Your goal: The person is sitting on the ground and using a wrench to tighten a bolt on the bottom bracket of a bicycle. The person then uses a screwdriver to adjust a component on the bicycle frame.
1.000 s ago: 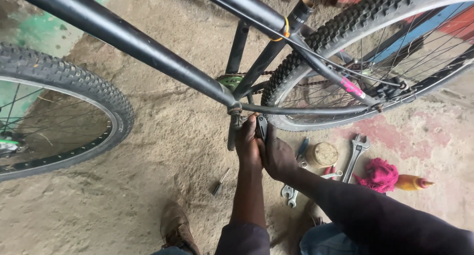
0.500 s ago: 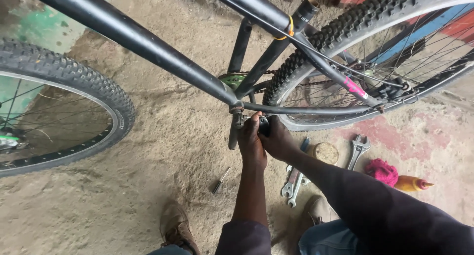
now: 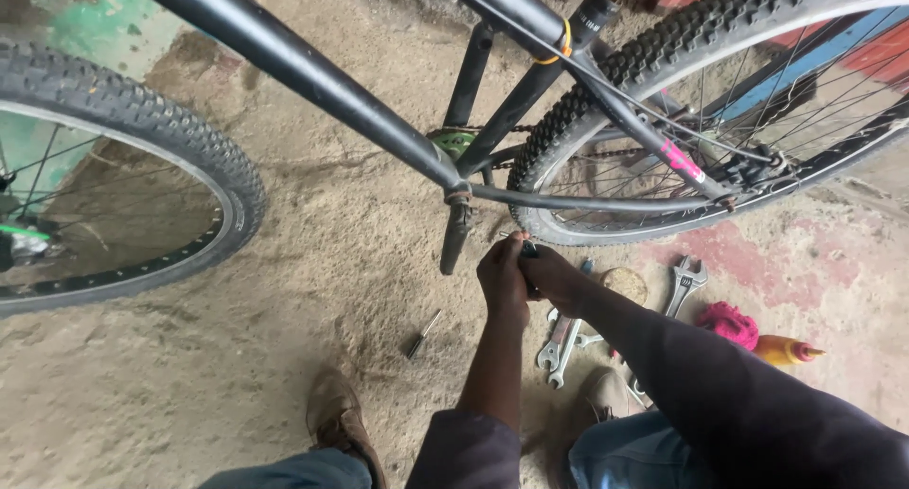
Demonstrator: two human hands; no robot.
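A black bicycle frame (image 3: 312, 77) crosses the view above a dirt floor. Its crank arm (image 3: 454, 238) hangs down from the bottom bracket. My left hand (image 3: 502, 279) and my right hand (image 3: 557, 277) are pressed together just right of the crank arm and below the lower frame tube. Both sets of fingers close on a small dark part (image 3: 527, 250) between them. What the part is cannot be made out. The rear wheel (image 3: 606, 91) stands right behind my hands.
The front wheel (image 3: 142, 120) is at the left. On the ground lie a small screwdriver (image 3: 421, 336), several spanners (image 3: 561, 342), an adjustable wrench (image 3: 684, 281), a round tin (image 3: 625, 283), a pink cloth (image 3: 727, 323) and an orange bottle (image 3: 786, 352). My shoe (image 3: 336, 418) is below.
My hands have drawn slightly down and to the right, away from the bottom bracket, still held together. The spanners, which my right forearm partly covered, now show more.
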